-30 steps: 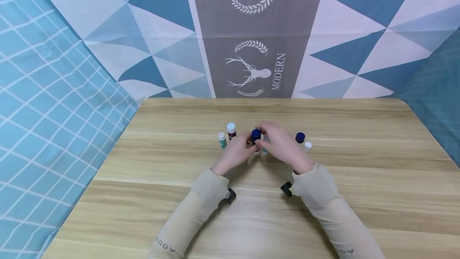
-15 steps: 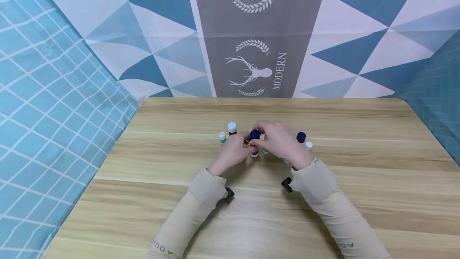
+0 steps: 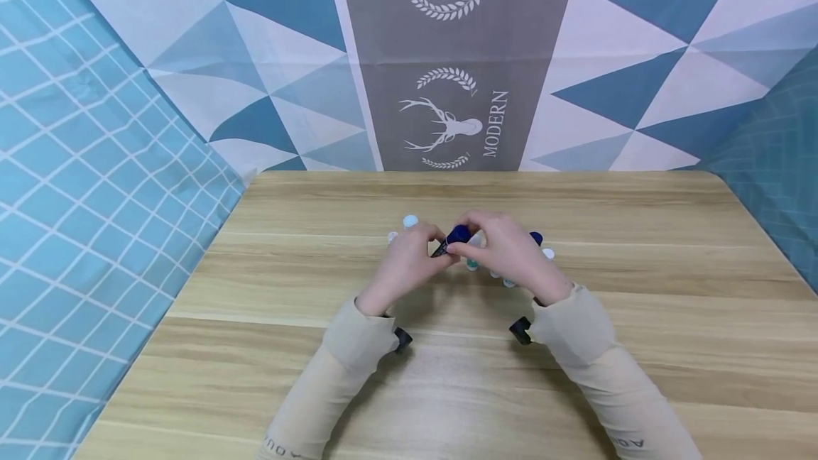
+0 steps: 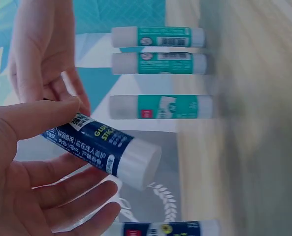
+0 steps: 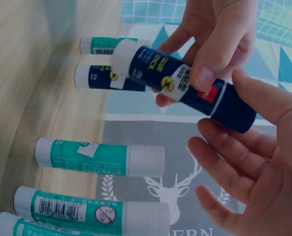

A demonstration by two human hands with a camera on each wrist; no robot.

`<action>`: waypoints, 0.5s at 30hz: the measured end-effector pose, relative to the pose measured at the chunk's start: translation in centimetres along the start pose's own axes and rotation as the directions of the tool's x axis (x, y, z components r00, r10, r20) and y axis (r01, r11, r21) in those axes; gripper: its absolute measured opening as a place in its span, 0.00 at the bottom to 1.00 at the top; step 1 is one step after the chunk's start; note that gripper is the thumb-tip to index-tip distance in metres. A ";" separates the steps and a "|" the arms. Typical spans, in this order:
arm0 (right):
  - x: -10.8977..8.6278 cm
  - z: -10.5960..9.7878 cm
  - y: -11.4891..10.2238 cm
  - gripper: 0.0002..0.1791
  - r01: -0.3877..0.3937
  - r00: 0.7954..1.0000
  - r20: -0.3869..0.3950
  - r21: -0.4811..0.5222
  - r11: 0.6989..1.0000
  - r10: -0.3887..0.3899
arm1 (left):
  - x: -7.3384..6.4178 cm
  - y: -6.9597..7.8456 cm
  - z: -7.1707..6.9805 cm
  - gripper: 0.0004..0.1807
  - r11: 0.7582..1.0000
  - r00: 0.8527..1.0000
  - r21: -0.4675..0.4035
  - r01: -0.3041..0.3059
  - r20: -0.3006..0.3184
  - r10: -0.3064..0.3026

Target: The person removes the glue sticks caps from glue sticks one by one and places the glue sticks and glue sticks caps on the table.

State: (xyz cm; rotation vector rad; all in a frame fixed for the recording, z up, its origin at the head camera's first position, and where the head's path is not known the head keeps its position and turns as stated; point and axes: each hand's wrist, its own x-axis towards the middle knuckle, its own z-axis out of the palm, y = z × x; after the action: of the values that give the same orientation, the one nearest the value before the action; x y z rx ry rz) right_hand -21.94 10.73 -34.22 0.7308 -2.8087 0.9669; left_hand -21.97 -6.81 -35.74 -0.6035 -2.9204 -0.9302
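Note:
A navy glue stick (image 3: 458, 234) with a dark blue cap and a white base is held tilted between both hands. My left hand (image 3: 409, 258) pinches its body, with the thumb lying across the printed label in the left wrist view. At the capped end, my right hand (image 3: 505, 250) grips the cap between thumb and fingertips, clearest in the right wrist view. The white base (image 4: 138, 162) points away from the right hand. A standing teal glue stick (image 5: 99, 157) with a pale cap is close to the right hand.
Left of the hands stand a white-capped navy glue stick (image 5: 101, 77) and a smaller teal one (image 5: 99, 45). Several teal glue sticks (image 4: 160, 106) stand on the right, near a dark blue cap (image 3: 536, 238). Patterned cloth (image 3: 447, 119) hangs behind the wooden table (image 3: 460, 389).
The navy glue stick has gone from upright to tilted, its cap leaning right and its base swung left, up from the tabletop. Both hands have stayed on it.

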 end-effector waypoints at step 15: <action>-1.7 -1.2 0.9 0.19 -0.004 0.998 -0.058 0.157 0.988 0.013 | -0.3 1.8 -1.2 0.15 0.996 0.986 0.004 -0.087 -0.140 0.087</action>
State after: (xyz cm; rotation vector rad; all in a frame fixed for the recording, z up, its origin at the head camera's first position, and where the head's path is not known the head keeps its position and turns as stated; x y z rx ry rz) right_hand -20.95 12.73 -34.11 0.6949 -2.7105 1.2012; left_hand -21.14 -6.30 -33.81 -0.6328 -2.7466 -0.9261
